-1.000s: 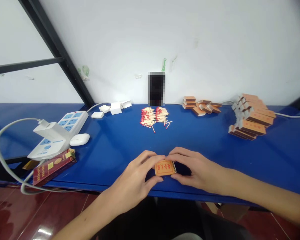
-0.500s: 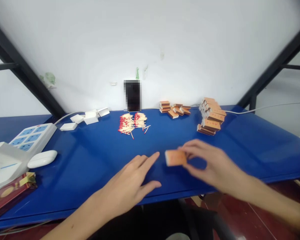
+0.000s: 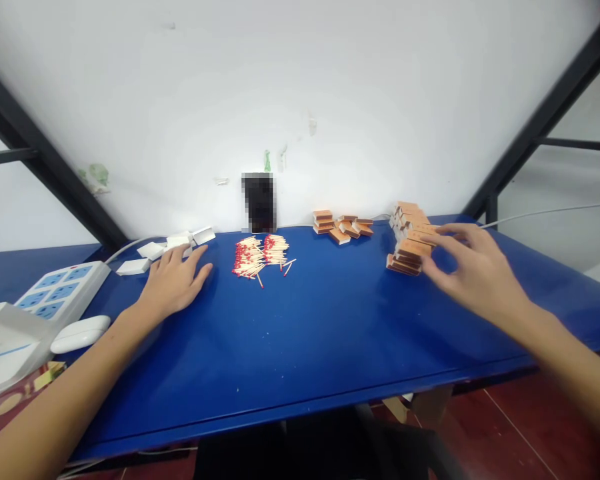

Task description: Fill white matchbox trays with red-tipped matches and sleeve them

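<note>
My left hand (image 3: 173,280) reaches to the group of white matchbox trays (image 3: 179,240) at the back left. Its fingers are spread over the nearest trays, and I cannot tell whether they touch. On the right, my right hand (image 3: 473,267) is at the stack of orange matchboxes (image 3: 405,217). Its thumb and index finger are around the end of a matchbox (image 3: 413,249) at the front of the stack. Two piles of red-tipped matches (image 3: 250,257) lie between the hands, with a few loose matches in front.
More matchboxes (image 3: 340,235) lie by the wall, some stacked, some scattered. At the left are a power strip (image 3: 63,293), a white oval case (image 3: 80,335) and a dark red box (image 3: 17,403). A pixelated dark rectangle (image 3: 259,203) stands against the wall.
My right hand has carried a matchbox from the front middle to the stack on the right. My left hand has moved away, left and back, to the white trays.
</note>
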Motion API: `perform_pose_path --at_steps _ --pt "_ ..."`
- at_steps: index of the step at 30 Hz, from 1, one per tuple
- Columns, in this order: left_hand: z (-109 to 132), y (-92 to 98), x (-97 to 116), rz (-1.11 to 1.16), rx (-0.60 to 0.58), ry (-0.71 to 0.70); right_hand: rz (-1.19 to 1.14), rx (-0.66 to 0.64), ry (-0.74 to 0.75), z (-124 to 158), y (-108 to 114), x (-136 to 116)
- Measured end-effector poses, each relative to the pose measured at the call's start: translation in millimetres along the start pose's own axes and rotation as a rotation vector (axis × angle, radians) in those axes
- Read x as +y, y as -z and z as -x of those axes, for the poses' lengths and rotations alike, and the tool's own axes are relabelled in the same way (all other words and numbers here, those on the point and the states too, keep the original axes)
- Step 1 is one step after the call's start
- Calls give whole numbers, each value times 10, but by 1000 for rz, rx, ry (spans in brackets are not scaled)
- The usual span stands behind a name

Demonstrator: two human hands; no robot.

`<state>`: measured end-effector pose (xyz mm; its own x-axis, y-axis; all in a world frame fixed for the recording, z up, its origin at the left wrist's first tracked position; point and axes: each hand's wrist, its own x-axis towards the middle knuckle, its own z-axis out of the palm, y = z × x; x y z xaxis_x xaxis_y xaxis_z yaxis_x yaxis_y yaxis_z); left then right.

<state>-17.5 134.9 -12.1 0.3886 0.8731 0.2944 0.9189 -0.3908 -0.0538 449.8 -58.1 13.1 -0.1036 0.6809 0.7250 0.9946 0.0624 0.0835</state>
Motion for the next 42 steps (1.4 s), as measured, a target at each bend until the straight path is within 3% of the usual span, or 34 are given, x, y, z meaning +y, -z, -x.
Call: perform_pose_path --at_steps 2,6,11,14,17,18,21,24,27,30,33,36,38,42 --pt "-114 -53 -54 -19 -5 7 -114 -21 72 -111 -62 -255" --pt "-189 -111 -108 -29 0 17 -157 -264 187 -367 -432 -628" --pt "-151 -76 -224 10 21 22 -27 -435 153 -626 -1013 -584" --pt "-116 35 -242 69 31 2 -35 -470 173 -696 -1166 -547" --pt "97 231 -74 181 49 -36 -53 -477 184 -583 -1061 -612" --pt "222 300 34 318 44 -76 -62 -477 194 -493 -970 -650" --pt "661 455 456 642 -33 -213 -146 -438 295 -145 -606 -790" --pt "971 489 887 750 -115 -406 -157 -397 376 76 -285 -935" --pt "1021 447 1184 696 -157 -562 3 -420 377 -27 -193 -1094" --pt "922 431 1295 681 -162 -620 95 -475 404 -358 -369 -1280" --pt "780 465 1213 709 -114 -607 -19 -568 430 -697 -681 -1434" --pt "567 456 960 665 -7 -517 -94 -651 475 -893 -923 -1492" --pt "381 392 757 536 35 -450 -118 -662 518 -917 -975 -1492" --pt "67 190 531 378 -13 -519 -126 -644 537 -784 -844 -1500"
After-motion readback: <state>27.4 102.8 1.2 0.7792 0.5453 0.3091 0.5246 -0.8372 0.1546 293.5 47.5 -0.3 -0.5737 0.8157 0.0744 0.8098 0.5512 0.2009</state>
